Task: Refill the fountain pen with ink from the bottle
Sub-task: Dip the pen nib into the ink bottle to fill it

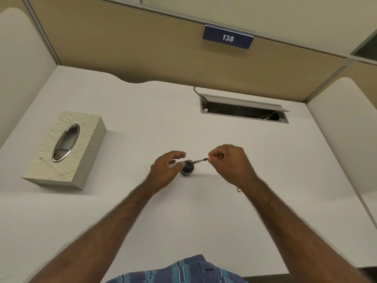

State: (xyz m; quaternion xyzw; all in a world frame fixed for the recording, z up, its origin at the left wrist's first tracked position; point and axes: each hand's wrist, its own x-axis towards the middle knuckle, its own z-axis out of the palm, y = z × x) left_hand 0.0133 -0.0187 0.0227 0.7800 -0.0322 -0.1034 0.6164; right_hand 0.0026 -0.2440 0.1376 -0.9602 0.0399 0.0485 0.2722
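Two reference items first?
— Yes. White desk (204,211) carries a tissue box (63,150) well left of the work area.

Hand states?
— Left hand (165,166) is loosely curled, thumb touching the ink bottle (187,169) neck to steady it; not a full grip. Right hand (230,162) pinches the fountain pen (201,159) section, tip at the bottle mouth.

Recommended procedure?
— Judgement: brace the bottle firmly, lower the tip vertically rather than slanted, and submerge fully before drawing ink. Ink level cannot be read.

A patterned tissue box (63,149) sits left on the white desk (142,119), cable tray (243,109) behind.
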